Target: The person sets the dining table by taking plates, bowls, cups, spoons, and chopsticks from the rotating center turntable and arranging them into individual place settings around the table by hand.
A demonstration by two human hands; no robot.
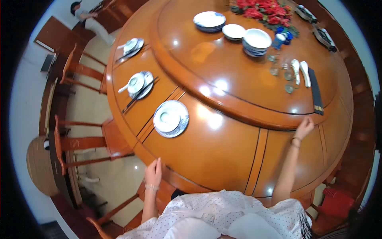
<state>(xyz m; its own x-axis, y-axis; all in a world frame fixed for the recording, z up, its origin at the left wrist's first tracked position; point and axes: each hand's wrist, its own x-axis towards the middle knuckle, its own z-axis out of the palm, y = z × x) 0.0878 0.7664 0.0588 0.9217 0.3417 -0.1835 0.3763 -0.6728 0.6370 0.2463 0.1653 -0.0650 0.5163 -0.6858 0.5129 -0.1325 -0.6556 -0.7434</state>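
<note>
My left hand (154, 172) is at the near left of the table, by its edge, with the fingers curled together and nothing visible in them. My right hand (305, 128) reaches forward on the right, its bent fingers at the rim of the wooden turntable (234, 112). Just beyond it on the turntable lies a bundle of dark chopsticks (314, 91). Two white spoons (305, 74) and several small glasses (288, 75) are beside the bundle. A bowl (166, 120) sits on a blue-patterned plate (172, 133) on the fixed tabletop, ahead of my left hand.
Two place settings with bowls (136, 83) (130, 46), spoons and chopsticks line the left side. The turntable carries stacked plates (209, 20), stacked bowls (257, 40) and red flowers (264, 12). Wooden chairs (81, 142) stand along the left. Another person (92, 22) is far left.
</note>
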